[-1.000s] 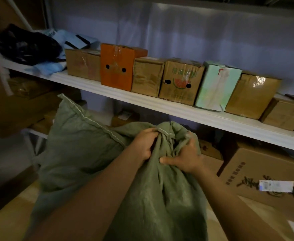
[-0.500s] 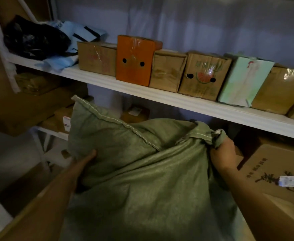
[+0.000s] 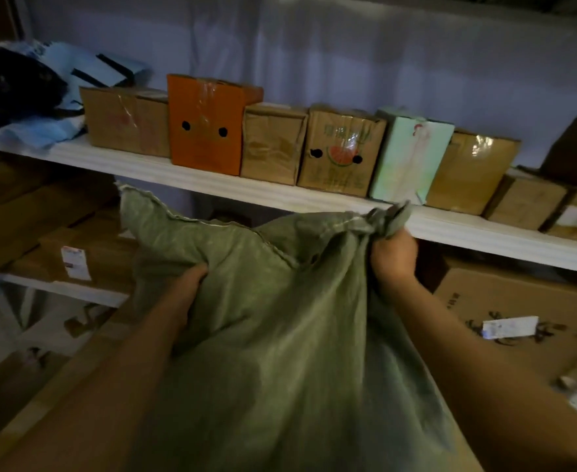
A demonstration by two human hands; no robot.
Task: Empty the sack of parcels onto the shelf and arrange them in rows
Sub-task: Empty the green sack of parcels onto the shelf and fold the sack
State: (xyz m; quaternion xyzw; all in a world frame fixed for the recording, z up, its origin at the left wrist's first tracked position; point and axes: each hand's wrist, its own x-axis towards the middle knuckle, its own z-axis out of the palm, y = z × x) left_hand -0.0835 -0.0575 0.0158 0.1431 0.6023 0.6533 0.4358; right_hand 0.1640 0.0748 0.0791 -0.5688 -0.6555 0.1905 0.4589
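Sack point(image 3: 280, 335) contents hidden; its bottom is perhaps cut off.

- big cardboard carton point(image 3: 518, 301), low right, black printed characters on its front, white label point(image 3: 510, 327) stuck across them
- pale sheeting point(image 3: 348, 56), hanging above and behind the carton, spans the whole back
- black plastic bag point(image 3: 11, 86), far up-left of the carton, crumpled
- brown box point(image 3: 110, 253), far left of the carton at about the same level, white sticker point(image 3: 75, 263) on its front
- white lower board point(image 3: 59, 287), under that box
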